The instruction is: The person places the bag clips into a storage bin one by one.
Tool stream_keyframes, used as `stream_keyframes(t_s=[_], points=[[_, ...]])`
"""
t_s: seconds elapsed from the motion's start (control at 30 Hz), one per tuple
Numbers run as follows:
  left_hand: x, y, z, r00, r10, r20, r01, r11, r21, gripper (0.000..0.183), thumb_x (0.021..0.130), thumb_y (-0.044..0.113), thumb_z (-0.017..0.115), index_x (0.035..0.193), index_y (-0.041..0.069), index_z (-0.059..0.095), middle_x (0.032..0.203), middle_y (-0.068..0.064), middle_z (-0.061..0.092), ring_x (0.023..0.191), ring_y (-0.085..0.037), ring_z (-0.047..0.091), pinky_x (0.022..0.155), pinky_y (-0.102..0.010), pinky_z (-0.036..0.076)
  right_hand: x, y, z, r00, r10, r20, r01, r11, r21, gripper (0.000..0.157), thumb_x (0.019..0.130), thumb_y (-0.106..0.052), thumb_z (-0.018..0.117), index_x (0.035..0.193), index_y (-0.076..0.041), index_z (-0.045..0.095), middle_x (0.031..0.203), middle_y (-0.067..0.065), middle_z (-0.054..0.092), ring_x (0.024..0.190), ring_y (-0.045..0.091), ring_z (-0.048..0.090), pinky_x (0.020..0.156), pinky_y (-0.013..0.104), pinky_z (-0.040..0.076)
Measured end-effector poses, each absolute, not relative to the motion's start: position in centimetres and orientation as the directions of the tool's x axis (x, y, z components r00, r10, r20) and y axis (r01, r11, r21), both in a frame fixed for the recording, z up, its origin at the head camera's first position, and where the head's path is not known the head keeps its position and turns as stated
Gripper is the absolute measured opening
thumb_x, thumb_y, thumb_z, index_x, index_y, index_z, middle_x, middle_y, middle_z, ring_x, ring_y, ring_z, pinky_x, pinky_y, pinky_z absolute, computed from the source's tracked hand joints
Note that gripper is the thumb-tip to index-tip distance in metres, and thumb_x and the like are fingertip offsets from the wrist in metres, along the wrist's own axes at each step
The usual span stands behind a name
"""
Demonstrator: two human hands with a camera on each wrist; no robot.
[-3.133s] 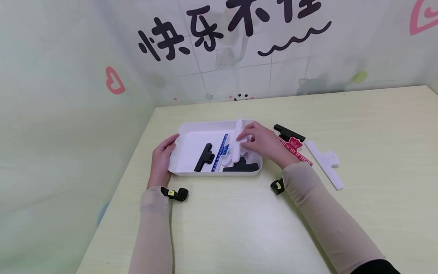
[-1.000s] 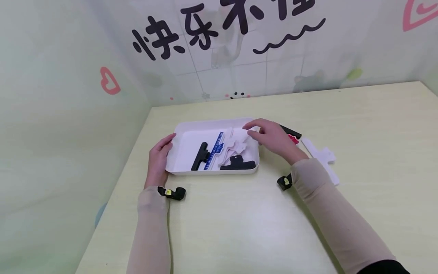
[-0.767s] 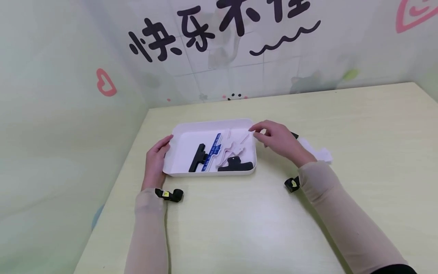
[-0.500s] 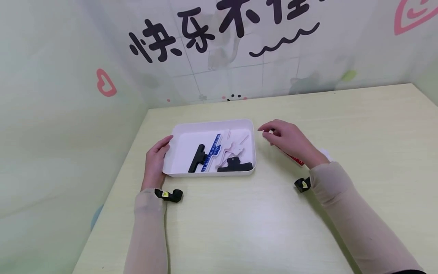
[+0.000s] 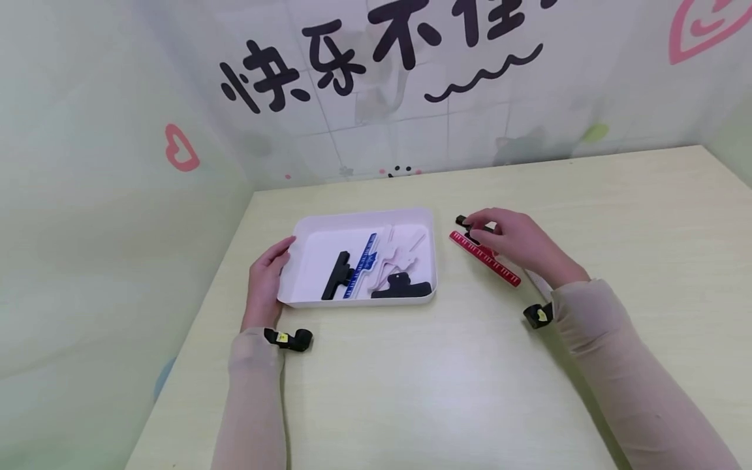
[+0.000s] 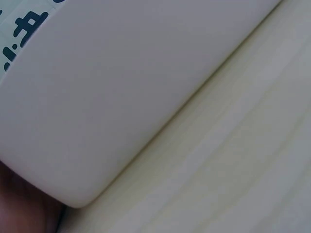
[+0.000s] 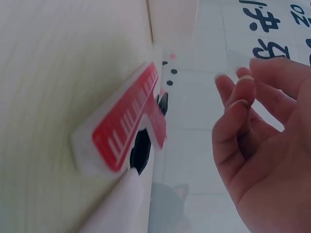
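Note:
My left hand (image 5: 264, 281) holds the left side of a white tray (image 5: 357, 304), fingertips at its rim; the left wrist view shows the tray's outer wall (image 6: 121, 97). In the tray lie a black clip (image 5: 337, 275), a blue ruler-marked clip (image 5: 360, 266), several white clips (image 5: 405, 258) and another black clip (image 5: 402, 289). My right hand (image 5: 525, 245), fingers loosely bent and holding nothing, is over the table right of the tray. Below it lie a red ruler-marked clip (image 5: 484, 258) and a black clip (image 5: 462, 220), partly hidden by the fingers.
A white clip (image 5: 538, 284) lies on the pale wooden table (image 5: 405, 385), mostly hidden by my right wrist. Behind the table hangs a white backdrop (image 5: 411, 140) with large dark lettering. Each wrist wears a small black camera (image 5: 538, 316).
My right hand has let go of a white clip in the tray and moved right, out over the red and black clips. My left hand has stayed at the tray.

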State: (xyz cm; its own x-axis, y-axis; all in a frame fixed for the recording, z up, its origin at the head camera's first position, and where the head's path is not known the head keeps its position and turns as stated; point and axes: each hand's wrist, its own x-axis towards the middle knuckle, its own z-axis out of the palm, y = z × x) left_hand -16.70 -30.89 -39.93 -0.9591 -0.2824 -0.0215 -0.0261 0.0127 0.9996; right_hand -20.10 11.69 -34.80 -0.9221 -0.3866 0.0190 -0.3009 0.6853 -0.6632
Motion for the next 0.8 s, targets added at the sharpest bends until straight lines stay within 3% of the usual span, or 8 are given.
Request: stream_keyframes(t_s=[0.23,0.43,0.63,0.8], points=[[-16.7,-31.0,-40.0,-0.96,-0.278,-0.018,-0.023,0.013,1.0,0.029,0.092,0.019,0.049,0.12,0.02,0.058,0.132,0.006,0.043,0.12,-0.011,0.037,0.1,-0.031,0.031,-20.4,13.3,-35.0,-0.921,-0.388,-0.023,-0.284,0.713,-0.641,0.031,0.089,-0.018,0.053,0.119,-0.015,0.054,0.111,0.004,0.055,0.069,0.021,0.056,0.063,0.032,0.045],[-16.6,-30.9,-39.9,-0.958,-0.284,-0.032,-0.039,0.02,0.999,0.029,0.093,0.02,0.049,0.12,0.021,0.058,0.132,0.007,0.043,0.12,-0.01,0.037,0.1,-0.03,0.031,-20.4,14.0,-34.9,-0.896,-0.434,-0.092,-0.275,0.706,-0.653,0.032,0.088,-0.011,0.052,0.12,-0.012,0.053,0.113,0.008,0.05,0.069,0.02,0.054,0.063,0.032,0.043],[-16.7,-30.8,-39.9,-0.958,-0.287,-0.032,-0.039,0.018,0.999,0.03,0.093,0.018,0.048,0.121,0.019,0.058,0.131,0.007,0.043,0.12,-0.01,0.037,0.099,-0.03,0.032,-20.8,14.0,-35.7,-0.876,-0.439,-0.197,-0.233,0.745,-0.626,0.044,0.081,-0.004,0.053,0.124,-0.016,0.051,0.114,0.009,0.045,0.082,0.024,0.045,0.067,0.035,0.04],[-16.8,-30.8,-40.1,-0.959,-0.281,-0.038,-0.043,0.011,0.999,0.03,0.093,0.019,0.048,0.121,0.02,0.057,0.132,0.007,0.042,0.12,-0.01,0.037,0.099,-0.03,0.032,-21.0,14.1,-36.6,-0.863,-0.451,-0.226,-0.245,0.767,-0.594,0.045,0.083,-0.007,0.054,0.127,-0.018,0.047,0.118,0.012,0.042,0.092,0.027,0.042,0.076,0.039,0.039]])
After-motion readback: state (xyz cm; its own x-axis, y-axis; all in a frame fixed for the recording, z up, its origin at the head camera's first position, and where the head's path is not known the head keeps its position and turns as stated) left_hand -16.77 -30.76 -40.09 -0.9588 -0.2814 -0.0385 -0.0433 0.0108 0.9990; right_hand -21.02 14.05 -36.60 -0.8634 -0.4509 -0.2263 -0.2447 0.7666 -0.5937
